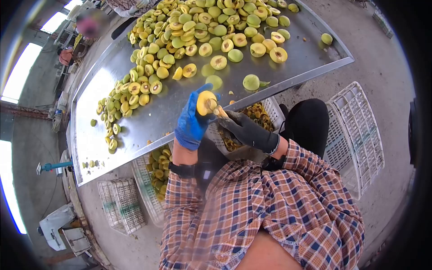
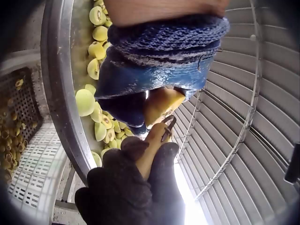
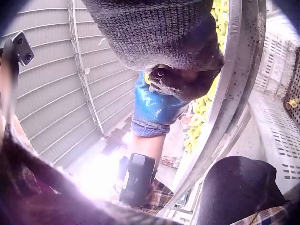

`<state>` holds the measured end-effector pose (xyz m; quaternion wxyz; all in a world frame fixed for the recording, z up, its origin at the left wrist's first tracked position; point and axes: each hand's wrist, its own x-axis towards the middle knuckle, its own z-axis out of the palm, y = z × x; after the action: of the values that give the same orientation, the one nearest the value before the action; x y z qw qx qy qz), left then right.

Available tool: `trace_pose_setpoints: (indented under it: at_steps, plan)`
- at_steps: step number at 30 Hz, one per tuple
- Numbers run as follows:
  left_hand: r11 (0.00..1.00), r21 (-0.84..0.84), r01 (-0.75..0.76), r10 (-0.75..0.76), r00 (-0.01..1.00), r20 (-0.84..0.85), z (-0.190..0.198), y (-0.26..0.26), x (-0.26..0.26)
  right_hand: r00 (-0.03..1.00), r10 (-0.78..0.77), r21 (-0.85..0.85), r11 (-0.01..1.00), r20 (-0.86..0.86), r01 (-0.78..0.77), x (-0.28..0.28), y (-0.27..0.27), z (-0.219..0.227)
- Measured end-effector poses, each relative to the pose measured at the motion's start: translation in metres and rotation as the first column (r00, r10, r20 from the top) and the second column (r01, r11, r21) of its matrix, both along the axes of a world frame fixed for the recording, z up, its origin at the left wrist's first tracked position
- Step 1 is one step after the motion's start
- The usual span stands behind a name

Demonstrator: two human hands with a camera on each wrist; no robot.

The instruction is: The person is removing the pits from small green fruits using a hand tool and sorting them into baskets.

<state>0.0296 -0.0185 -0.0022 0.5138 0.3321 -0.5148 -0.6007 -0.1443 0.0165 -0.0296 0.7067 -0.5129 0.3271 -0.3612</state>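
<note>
My left hand (image 1: 190, 123), in a blue coated glove, holds a halved yellow stone fruit (image 1: 204, 101) above the near edge of the metal table. A dark glove covers my right hand (image 1: 247, 129), which grips the pale handle of a small pitting tool (image 2: 152, 149). In the left wrist view, the tool's thin metal loop (image 2: 169, 125) is right at the cut side of the fruit. From the right wrist, the dark glove hides the tool and most of the fruit, with the blue glove just beyond.
A sloping metal table (image 1: 288, 74) with a raised rim carries a heap of halved fruit (image 1: 193, 27). Below my hands stands a crate of dark scraps (image 1: 258, 114). Another crate holds fruit halves (image 1: 159, 173); white crates (image 1: 355, 139) flank me. Other people are at the far left.
</note>
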Motion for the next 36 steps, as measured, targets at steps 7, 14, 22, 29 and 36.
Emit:
trace_pose_setpoints:
  at_steps: [7, 14, 22, 29, 36]
  plan:
    - [0.974, -0.209, -0.087, 0.138, 0.96, 0.244, -0.002, 0.015, -0.009, 0.995, -0.054, 0.007, 0.999, 0.086, 0.054, 0.006, 0.009, 0.002]
    - [0.974, 0.051, -0.221, 0.223, 0.975, -0.021, -0.013, 0.021, -0.024, 0.999, -0.017, -0.273, 0.962, 0.039, 0.027, 0.003, 0.016, -0.002]
    - [0.915, -0.23, -0.333, 0.38, 0.902, 0.205, 0.003, 0.027, -0.029, 0.975, 0.13, 0.271, 0.946, 0.179, -0.176, -0.01, 0.017, 0.023]
    - [0.953, 0.146, -0.264, 0.293, 0.927, -0.236, 0.01, 0.028, -0.043, 0.965, 0.1, 0.189, 0.971, 0.244, -0.149, -0.004, 0.021, 0.027]
    - [0.867, -0.484, -0.121, 0.389, 0.771, 0.505, 0.017, 0.026, -0.025, 0.996, 0.03, 0.081, 0.996, 0.086, -0.037, -0.01, 0.015, 0.01]
